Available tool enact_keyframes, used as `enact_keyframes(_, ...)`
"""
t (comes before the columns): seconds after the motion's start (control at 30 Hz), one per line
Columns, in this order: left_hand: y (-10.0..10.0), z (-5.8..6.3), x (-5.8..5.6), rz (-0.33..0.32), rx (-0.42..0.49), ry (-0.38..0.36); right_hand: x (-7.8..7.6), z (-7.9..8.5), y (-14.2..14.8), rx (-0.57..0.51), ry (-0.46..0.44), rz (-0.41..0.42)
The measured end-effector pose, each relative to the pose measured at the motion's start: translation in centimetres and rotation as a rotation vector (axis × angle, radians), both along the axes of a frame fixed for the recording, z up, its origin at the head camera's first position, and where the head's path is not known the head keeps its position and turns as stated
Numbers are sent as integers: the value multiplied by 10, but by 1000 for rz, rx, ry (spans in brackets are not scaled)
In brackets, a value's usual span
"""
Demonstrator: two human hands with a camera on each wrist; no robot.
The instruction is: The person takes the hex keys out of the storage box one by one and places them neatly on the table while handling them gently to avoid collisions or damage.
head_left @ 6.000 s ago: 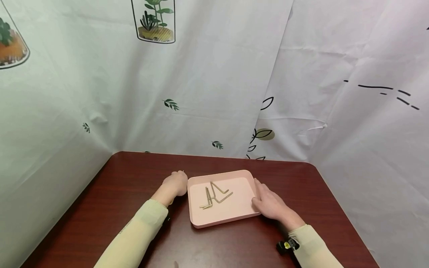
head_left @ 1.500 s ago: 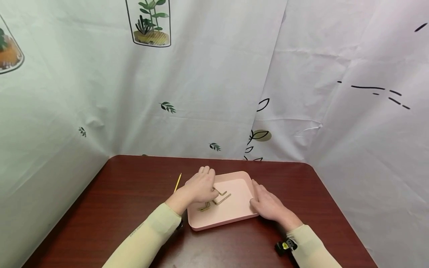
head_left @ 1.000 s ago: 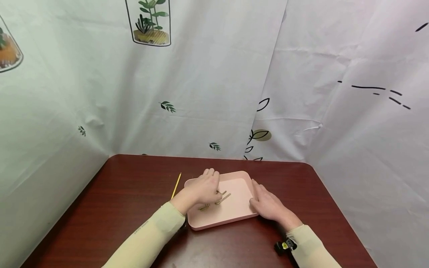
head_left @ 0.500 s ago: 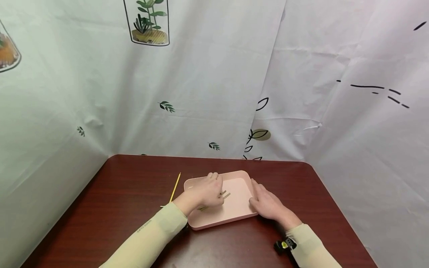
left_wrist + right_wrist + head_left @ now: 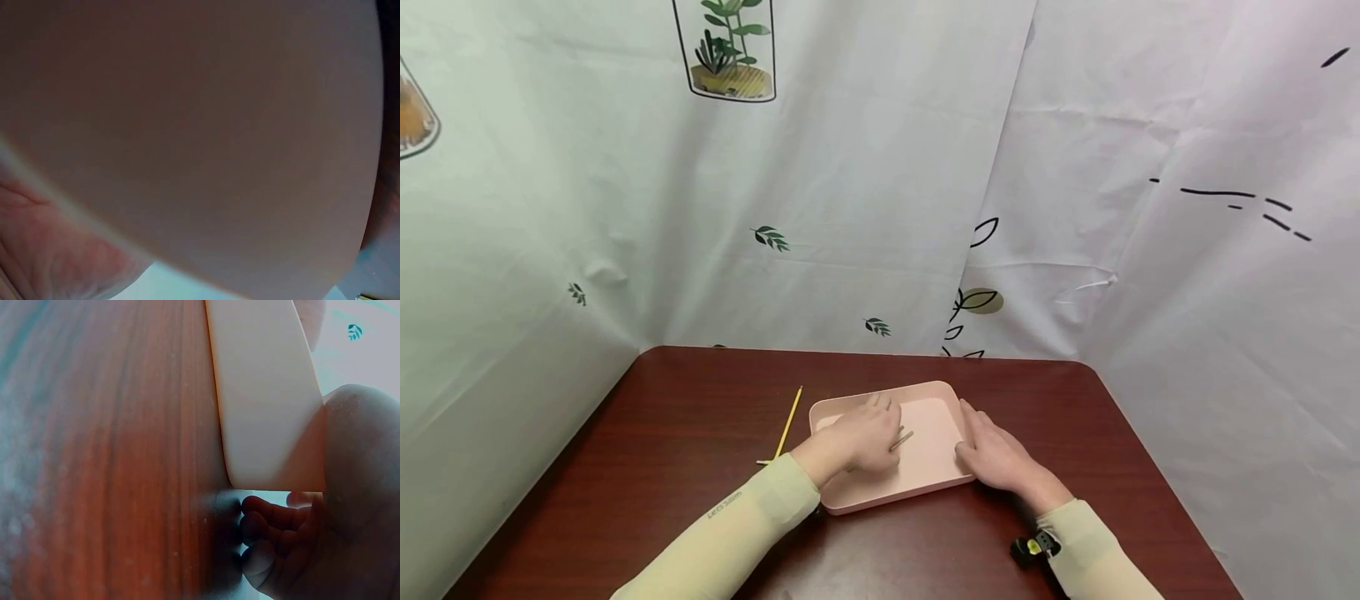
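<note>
In the head view my left hand point(image 5: 867, 435) is inside the pink tray point(image 5: 931, 458), back of the hand up, its fingertips hidden beneath it. Brass-coloured L-shaped hex keys point(image 5: 902, 439) poke out beside its fingers; the rest of them are covered. The left wrist view is mostly filled by the blurred tray wall point(image 5: 206, 137), with part of the palm point(image 5: 62, 244) at lower left. My right hand point(image 5: 997, 450) grips the tray's right side, thumb over the rim and fingers outside. In the right wrist view its curled fingers point(image 5: 269, 531) lie by the tray's corner.
A thin yellow stick point(image 5: 788, 423) with a dark tip, like a pencil, lies on the dark red table point(image 5: 700, 417) left of the tray. Near its lower end, by my sleeve, is a short pale rod point(image 5: 765, 462). White cloth point(image 5: 850, 167) walls off the back and sides.
Six seconds ago my left hand was on the table left of the tray; it has moved into the tray, over the hex keys. The yellow stick has come into view. My right hand keeps its grip.
</note>
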State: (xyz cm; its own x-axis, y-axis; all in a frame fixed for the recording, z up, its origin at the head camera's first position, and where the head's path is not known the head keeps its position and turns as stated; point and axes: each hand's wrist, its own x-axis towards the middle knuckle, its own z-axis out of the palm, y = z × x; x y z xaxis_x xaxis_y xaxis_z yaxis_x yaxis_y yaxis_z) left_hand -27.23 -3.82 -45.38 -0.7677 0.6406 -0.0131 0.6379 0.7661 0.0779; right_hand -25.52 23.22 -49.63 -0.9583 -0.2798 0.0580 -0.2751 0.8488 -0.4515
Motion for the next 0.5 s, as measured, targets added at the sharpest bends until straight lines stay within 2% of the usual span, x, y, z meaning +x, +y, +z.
enact_keyframes(0.5,6,-12,1,-44,-34,2,-1,-1,-1,14,13,-7)
